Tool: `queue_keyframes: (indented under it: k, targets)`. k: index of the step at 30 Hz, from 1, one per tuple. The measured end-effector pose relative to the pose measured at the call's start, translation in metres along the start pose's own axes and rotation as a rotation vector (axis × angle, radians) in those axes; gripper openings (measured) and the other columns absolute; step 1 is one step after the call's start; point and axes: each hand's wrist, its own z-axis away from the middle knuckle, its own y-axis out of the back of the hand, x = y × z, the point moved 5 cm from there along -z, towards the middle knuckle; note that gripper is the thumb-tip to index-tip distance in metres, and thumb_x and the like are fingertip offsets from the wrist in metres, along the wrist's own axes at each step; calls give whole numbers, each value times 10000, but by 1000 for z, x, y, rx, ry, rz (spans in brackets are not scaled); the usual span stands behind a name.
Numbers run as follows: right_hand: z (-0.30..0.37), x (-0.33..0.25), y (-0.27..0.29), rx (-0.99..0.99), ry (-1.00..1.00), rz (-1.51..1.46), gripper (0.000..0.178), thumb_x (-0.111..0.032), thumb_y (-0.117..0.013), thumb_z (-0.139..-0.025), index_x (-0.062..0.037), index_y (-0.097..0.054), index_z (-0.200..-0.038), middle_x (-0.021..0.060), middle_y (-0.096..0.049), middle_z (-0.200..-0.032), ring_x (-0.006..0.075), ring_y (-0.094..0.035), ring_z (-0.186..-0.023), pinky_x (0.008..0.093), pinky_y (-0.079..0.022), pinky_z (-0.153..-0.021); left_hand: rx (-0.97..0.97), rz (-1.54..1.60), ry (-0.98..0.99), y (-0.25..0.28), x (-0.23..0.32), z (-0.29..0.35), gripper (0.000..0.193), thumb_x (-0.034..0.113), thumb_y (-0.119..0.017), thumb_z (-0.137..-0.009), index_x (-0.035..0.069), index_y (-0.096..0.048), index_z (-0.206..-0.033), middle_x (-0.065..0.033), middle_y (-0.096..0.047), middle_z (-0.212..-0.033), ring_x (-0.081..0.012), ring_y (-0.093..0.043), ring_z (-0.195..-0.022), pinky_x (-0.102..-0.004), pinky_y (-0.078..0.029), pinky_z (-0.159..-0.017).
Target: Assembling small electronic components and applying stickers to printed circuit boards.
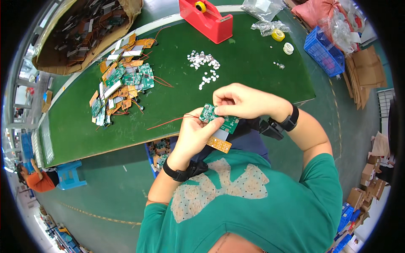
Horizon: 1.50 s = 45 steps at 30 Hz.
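Near the table's front edge, my left hand (190, 135) grips a green circuit board (230, 125) between thumb and fingers. An orange flexible strip (219, 144) hangs from the board's lower side, and a red wire (166, 123) trails off to the left. Over the board's upper edge, my right hand (247, 101) is closed in a pinch. Its fingertips touch or nearly touch the board's face; whatever they hold is too small or hidden. Beyond my hands, small white round pieces (202, 60) lie scattered on the green table (168, 99).
A heap of circuit boards (122, 84) with orange strips and wires covers the table's left. Behind it stands a large carton (48, 50) of similar parts. A red tape dispenser (215, 26), a yellow tape roll (277, 34) and a white roll (288, 48) sit at the back.
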Motion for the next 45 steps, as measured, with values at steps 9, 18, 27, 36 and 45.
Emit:
queue_keyframes:
  k: [9, 18, 27, 36, 45]
  targets:
    - [-1, 23, 22, 187, 59, 20, 128, -106, -648, -898, 0, -645, -970, 8, -647, -863, 65, -592, -794, 237, -500, -731, -36, 79, 121, 16, -12, 5, 129, 36, -634, -884, -12, -650, -1002, -72, -702, -914, -119, -665, -783, -261, -545, -718]
    - [-30, 29, 56, 579, 151, 689, 82, -53, -662, -805, 14, -625, -833, 116, -612, -768, 217, -618, -682, 319, -507, -644, 74, 143, 36, 28, -8, 2, 133, 32, -625, -886, -8, -655, -1009, -64, -701, -925, -118, -661, -801, -273, -543, -748]
    - [-21, 23, 42, 590, 180, 790, 60, -33, -651, -796, 7, -613, -822, 121, -605, -774, 263, -627, -708, 354, -509, -641, 132, 163, 3, 32, -9, 0, 145, 47, -636, -888, -5, -647, -1024, -67, -699, -935, -129, -665, -814, -280, -544, -761]
    - [-13, 32, 49, 609, 186, 596, 61, -32, -647, -814, 9, -640, -859, 119, -614, -788, 257, -633, -721, 345, -513, -653, 128, 159, 3, 29, -8, -1, 143, 40, -626, -892, -6, -645, -1025, -69, -699, -934, -128, -664, -819, -281, -546, -762]
    - [-23, 31, 44, 507, 109, 690, 70, -49, -611, -852, 2, -583, -892, 83, -580, -810, 194, -594, -711, 310, -482, -655, 125, 145, -13, 30, -8, -1, 190, 40, -625, -891, -13, -635, -1073, -87, -692, -997, -134, -667, -850, -290, -546, -797]
